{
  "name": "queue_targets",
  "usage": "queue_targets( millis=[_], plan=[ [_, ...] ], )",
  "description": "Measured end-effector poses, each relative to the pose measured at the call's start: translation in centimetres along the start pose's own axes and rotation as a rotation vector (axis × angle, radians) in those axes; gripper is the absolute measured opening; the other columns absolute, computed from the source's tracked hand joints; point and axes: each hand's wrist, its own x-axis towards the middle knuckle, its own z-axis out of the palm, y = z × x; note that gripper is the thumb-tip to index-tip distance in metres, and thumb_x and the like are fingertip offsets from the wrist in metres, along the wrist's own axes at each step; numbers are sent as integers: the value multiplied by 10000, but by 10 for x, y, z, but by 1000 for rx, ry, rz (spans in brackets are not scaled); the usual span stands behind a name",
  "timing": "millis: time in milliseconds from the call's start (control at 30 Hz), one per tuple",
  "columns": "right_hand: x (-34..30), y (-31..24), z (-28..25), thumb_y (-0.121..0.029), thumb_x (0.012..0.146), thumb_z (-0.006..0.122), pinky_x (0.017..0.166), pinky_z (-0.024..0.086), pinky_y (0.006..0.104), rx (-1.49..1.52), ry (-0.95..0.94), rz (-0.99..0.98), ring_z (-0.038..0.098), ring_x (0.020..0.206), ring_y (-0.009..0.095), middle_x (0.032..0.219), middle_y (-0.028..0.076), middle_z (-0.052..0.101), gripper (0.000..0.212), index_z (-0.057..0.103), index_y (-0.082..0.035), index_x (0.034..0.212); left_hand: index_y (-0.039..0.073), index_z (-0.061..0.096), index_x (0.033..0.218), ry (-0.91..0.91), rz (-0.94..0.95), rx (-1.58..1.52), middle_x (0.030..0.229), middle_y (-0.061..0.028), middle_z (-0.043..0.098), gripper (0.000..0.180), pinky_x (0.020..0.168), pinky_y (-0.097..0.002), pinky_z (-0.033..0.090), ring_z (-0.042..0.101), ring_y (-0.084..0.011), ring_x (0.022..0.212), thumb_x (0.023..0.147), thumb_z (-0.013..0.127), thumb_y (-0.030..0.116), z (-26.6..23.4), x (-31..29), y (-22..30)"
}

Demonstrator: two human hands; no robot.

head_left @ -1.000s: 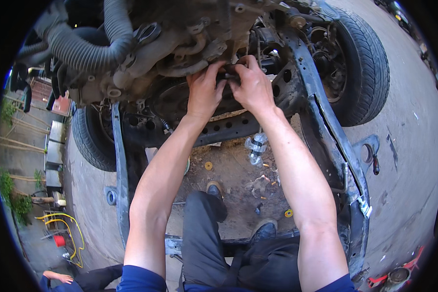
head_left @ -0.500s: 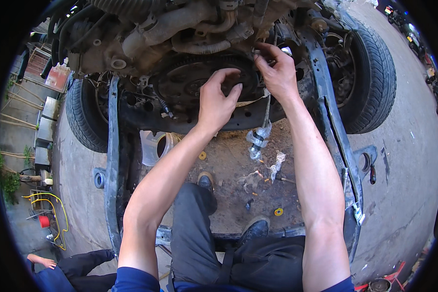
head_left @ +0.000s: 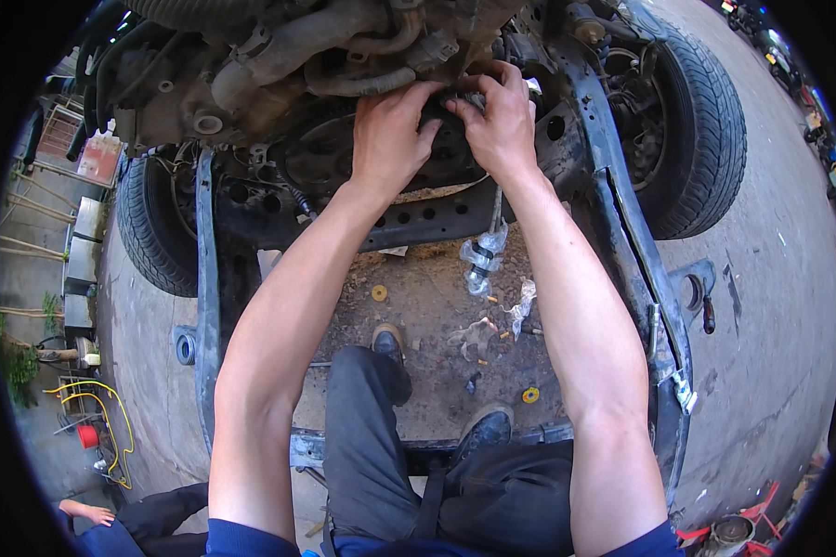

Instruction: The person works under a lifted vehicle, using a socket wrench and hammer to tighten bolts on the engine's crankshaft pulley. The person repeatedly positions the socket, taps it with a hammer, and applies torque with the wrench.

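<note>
Above the crossmember of a vehicle frame, a dark toothed flywheel sits on the dirty engine, mostly behind my hands. My left hand reaches to its upper edge. Its thumb stands apart from the stretched fingers, with nothing visible between them. Right beside it, my right hand is closed, thumb and fingers bent together near the flywheel's upper right. Whatever it may hold is hidden. Below the right wrist hangs a rod-like part wrapped in clear plastic.
Frame rails run along both sides, the right rail near my forearm. Tyres stand at the left and right. Crumpled wrapping and yellow rings lie on the ground. Another person's hand shows at lower left.
My left hand has moved up from the flywheel's middle to its upper edge, close to the right hand. The right hand stays near the upper right. The whole view has shifted slightly.
</note>
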Motion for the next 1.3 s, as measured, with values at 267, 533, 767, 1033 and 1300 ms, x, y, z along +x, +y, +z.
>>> queue_targets(
  millis=[267, 533, 767, 1033, 1300],
  plan=[
    [-6, -1, 7, -164, 811, 795, 977, 506, 420, -25, -10, 86, 597, 1181, 332, 1272, 145, 597, 244, 771, -48, 1025, 103, 663, 1157, 109, 104, 71, 1063, -111, 707, 424, 976, -426, 424, 637, -347, 1038, 752, 785, 80, 9, -4, -2],
    [-10, -2, 7, -162, 850, 746, 980, 500, 404, -39, 4, 69, 613, 1172, 331, 1278, 168, 614, 231, 772, -23, 1033, 111, 680, 1104, 44, 86, 54, 1000, -81, 719, 313, 972, -411, 416, 647, -308, 1016, 801, 752, 75, 12, 0, -6],
    [-5, 19, -9, -159, 912, 617, 901, 524, 411, 217, 250, 278, 668, 998, 379, 1117, 208, 672, 252, 710, 23, 1059, 109, 732, 1061, 13, 159, 101, 1000, -68, 736, 246, 939, -392, 444, 665, -280, 981, 818, 751, 76, 9, 3, -3],
    [-18, 19, -9, -192, 971, 639, 758, 520, 301, 342, -86, 358, 666, 791, 150, 862, 130, 727, 286, 688, 31, 1143, 87, 740, 1064, -13, 160, 81, 1013, -80, 742, 235, 903, -384, 483, 672, -283, 973, 829, 750, 70, 10, 5, -3],
    [-16, 15, -10, -209, 969, 612, 801, 524, 343, 350, -113, 370, 687, 867, 243, 902, 166, 723, 303, 693, 25, 1144, 83, 751, 1051, 2, 167, 98, 981, -85, 747, 229, 878, -380, 503, 683, -279, 947, 822, 760, 78, 9, 6, -3]
  ],
)
